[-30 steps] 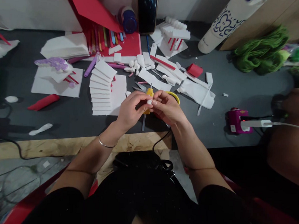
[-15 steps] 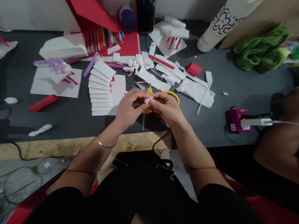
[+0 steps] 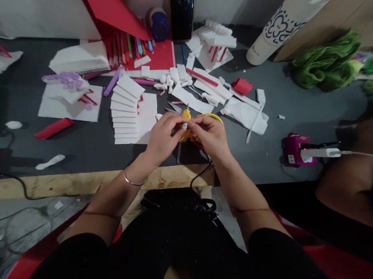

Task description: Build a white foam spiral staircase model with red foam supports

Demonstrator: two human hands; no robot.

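Between my fingertips is a small white piece (image 3: 184, 125), mostly covered, its material unclear. My left hand (image 3: 165, 134) pinches it from one side. My right hand (image 3: 210, 134) meets it from the other, thumb and forefinger pressed close to the left fingertips. Just below lies a yellow glue gun (image 3: 186, 114) with a metal tip and a clear glue stick (image 3: 179, 152) sticking out toward me. Scissors with a yellow handle (image 3: 218, 117) lie partly under my right hand. Left of my hands, a fan of white strips (image 3: 125, 114) rests on a white sheet (image 3: 148, 124).
White scraps (image 3: 192, 97) and twisted white bits (image 3: 169, 81) lie behind my hands. A small white model with red posts (image 3: 216, 40), a phone (image 3: 180, 13) and a white bottle (image 3: 268, 35) stand farther back. At right are a purple power adapter (image 3: 295, 150) and another person's arm (image 3: 348, 183).
My fingers have shifted slightly around the white piece, and less of it shows. The co-worker's hand at the right has moved a little. Other things lie as before.
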